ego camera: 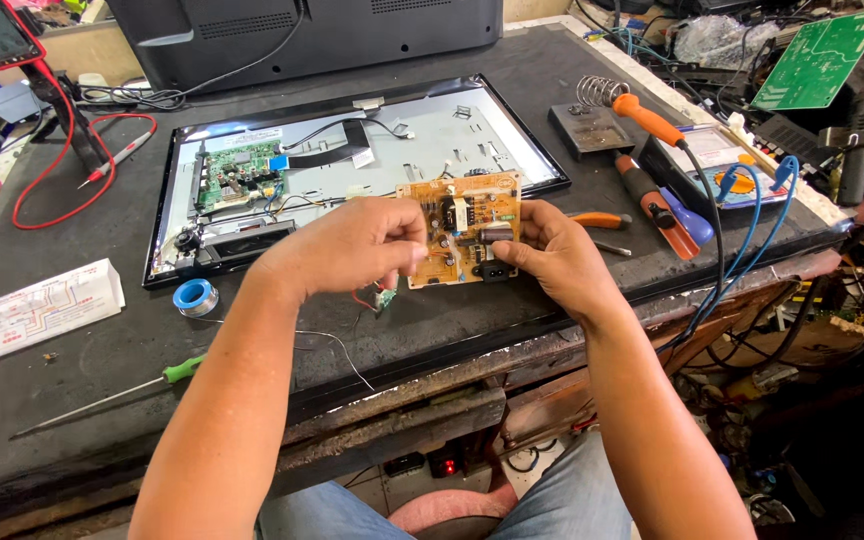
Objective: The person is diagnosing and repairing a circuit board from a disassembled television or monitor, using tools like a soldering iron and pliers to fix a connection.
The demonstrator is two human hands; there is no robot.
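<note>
- A tan circuit board (pixel 459 228), flat and roughly square, is being held up in the air over the front edge of the dark, scuffed workbench (pixel 72 385); its face, studded with black blocks, a yellow part and a dark cylinder, is tilting toward the camera.
- The left hand (pixel 352 245) is curling inward, its fingers clamping the board's left edge, with the forearm reaching up from the lower left.
- The right hand (pixel 552 255) is gripping the right edge, thumb pressing on the face near the cylinder, fingers wrapping behind.
- The board is sitting almost upright, its slightly longer side running top to bottom, a black socket pointing down at its lower edge.
- Just behind it, an opened flat monitor (pixel 372 150) is lying face down, showing pale sheet metal and a small green board (pixel 240 172).
- A soldering iron (pixel 647 118) with an orange grip is resting in a coiled wire stand to the right.
- A green-handled screwdriver (pixel 102 397), a roll of blue tape (pixel 195 296) and a white printed box (pixel 44 308) are lying to the left.
</note>
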